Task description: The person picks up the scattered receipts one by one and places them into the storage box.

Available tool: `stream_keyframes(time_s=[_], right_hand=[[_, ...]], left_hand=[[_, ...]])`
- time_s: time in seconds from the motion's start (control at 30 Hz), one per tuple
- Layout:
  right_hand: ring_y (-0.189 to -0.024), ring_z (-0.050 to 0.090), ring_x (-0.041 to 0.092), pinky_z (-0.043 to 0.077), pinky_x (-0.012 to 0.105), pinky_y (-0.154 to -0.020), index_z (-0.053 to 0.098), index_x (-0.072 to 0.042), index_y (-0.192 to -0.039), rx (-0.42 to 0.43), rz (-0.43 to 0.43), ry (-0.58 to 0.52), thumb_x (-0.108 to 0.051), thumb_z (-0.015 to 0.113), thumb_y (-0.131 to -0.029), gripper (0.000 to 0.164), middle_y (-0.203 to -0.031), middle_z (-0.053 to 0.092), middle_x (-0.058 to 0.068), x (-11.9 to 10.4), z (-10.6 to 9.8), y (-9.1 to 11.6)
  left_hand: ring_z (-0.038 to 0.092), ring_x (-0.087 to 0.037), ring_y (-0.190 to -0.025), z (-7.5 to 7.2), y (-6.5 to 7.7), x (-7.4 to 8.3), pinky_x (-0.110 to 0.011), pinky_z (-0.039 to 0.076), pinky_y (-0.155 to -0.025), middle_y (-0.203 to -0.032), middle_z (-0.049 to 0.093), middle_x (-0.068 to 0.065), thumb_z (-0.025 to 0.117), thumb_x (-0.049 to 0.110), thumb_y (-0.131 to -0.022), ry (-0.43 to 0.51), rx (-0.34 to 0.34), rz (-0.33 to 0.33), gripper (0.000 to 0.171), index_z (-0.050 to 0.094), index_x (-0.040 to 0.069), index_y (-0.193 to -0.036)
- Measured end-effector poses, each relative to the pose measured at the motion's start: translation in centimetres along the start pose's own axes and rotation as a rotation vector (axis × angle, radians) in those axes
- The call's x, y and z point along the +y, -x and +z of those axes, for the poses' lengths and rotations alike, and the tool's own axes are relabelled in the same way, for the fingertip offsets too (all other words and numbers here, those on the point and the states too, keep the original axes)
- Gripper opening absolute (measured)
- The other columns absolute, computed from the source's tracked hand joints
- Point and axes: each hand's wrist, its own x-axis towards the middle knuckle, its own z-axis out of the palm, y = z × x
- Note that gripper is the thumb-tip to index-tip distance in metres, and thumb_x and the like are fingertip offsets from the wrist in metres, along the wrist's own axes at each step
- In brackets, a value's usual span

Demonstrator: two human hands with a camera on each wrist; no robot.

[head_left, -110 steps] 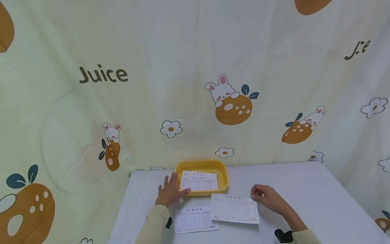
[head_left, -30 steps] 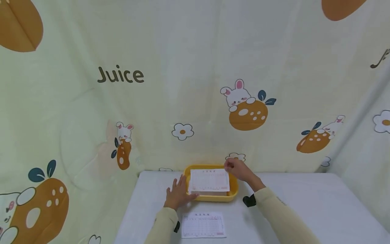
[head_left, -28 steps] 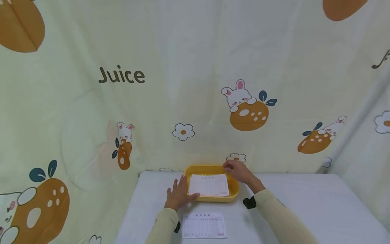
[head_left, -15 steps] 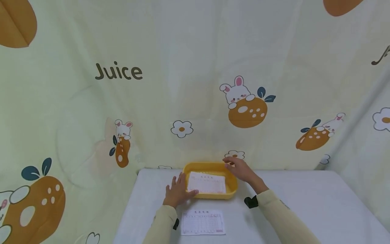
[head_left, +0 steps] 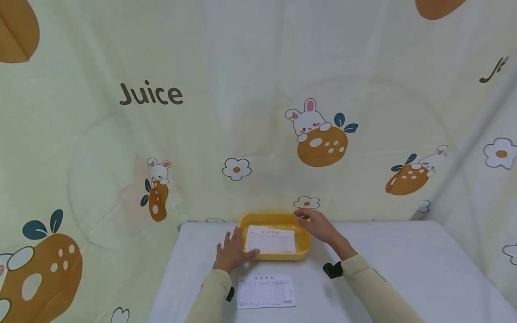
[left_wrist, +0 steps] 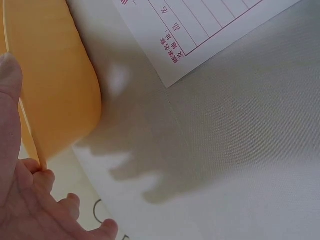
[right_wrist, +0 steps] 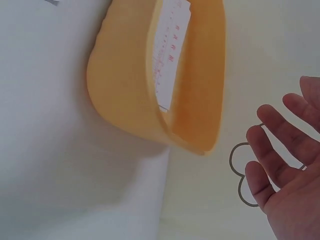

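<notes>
A yellow plastic tray (head_left: 304,254) stands at the back of the table, with printed paper slips (head_left: 270,240) lying inside it. My left hand (head_left: 232,254) rests against the tray's left front corner, its fingers spread and the thumb over the front rim. Above the tray's right back corner is my right hand (head_left: 317,225), its fingers loosely parted with nothing between them. The right wrist view shows those fingers (right_wrist: 285,135) apart from the tray wall. In front of the tray, a printed form (head_left: 265,291) with a ruled grid lies flat on the table.
A white cloth covers the table (head_left: 387,269). Close behind the tray hangs a cream curtain (head_left: 258,134) printed with rabbits, oranges and flowers. Dark straps show at both sleeve cuffs.
Earlier, a slip that lay partly over the table form was carried into the tray by my right hand. The slip dropped flat, and the right fingers parted. The left hand stayed at the tray.
</notes>
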Motion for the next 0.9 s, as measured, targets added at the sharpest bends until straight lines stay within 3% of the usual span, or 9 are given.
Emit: stream_keyframes(time_s=[0.3, 0.43, 0.57, 0.77, 0.9], right_hand=[[-0.098, 0.064, 0.023, 0.057, 0.034, -0.08, 0.072, 0.001, -0.125, -0.016, 0.025, -0.042, -0.013, 0.063, -0.109, 0.023, -0.112, 0.073, 0.007, -0.1, 1.2, 2.5], [-0.092, 0.066, 0.026, 0.057, 0.028, -0.074, 0.073, 0.0, -0.122, -0.043, 0.051, -0.09, -0.013, 0.065, -0.108, 0.02, -0.105, 0.073, 0.004, 0.0, 2.0, 3.8], [-0.093, 0.068, 0.032, 0.057, 0.029, -0.076, 0.074, 0.0, -0.117, -0.07, 0.04, -0.116, -0.013, 0.066, -0.108, 0.018, -0.103, 0.073, 0.007, 0.0, 2.8, 4.7], [-0.093, 0.063, 0.021, 0.055, 0.029, -0.078, 0.076, 0.0, -0.111, -0.083, 0.046, -0.097, -0.015, 0.067, -0.107, 0.018, -0.103, 0.074, 0.008, -0.1, 3.8, 5.8], [-0.091, 0.061, 0.02, 0.054, 0.029, -0.076, 0.077, -0.001, -0.109, -0.094, 0.058, -0.096, -0.017, 0.067, -0.107, 0.018, -0.101, 0.074, 0.007, -0.2, 4.3, 6.5]], left_hand=[[0.021, -0.048, -0.158, 0.3, -0.1, -0.2, -0.076, 0.017, -0.121, -0.173, 0.029, -0.018, 0.081, 0.051, -0.093, 0.003, -0.016, -0.008, 0.101, 0.029, 0.003, -0.166], [0.021, -0.048, -0.158, 0.3, -0.1, -0.2, -0.075, 0.017, -0.121, -0.173, 0.029, -0.018, 0.082, 0.051, -0.093, 0.008, -0.017, -0.016, 0.102, 0.03, 0.003, -0.166], [0.022, -0.048, -0.158, 0.1, 0.1, -0.2, -0.076, 0.018, -0.121, -0.173, 0.03, -0.019, 0.081, 0.05, -0.093, 0.001, -0.02, -0.013, 0.101, 0.03, 0.002, -0.166], [0.021, -0.047, -0.159, 0.2, 0.0, -0.2, -0.075, 0.018, -0.122, -0.174, 0.029, -0.018, 0.08, 0.053, -0.093, -0.012, -0.013, -0.012, 0.103, 0.028, 0.004, -0.167], [0.019, -0.047, -0.159, 0.5, -0.2, -0.2, -0.074, 0.016, -0.122, -0.174, 0.028, -0.018, 0.08, 0.054, -0.093, -0.007, -0.018, -0.018, 0.104, 0.027, 0.004, -0.168]])
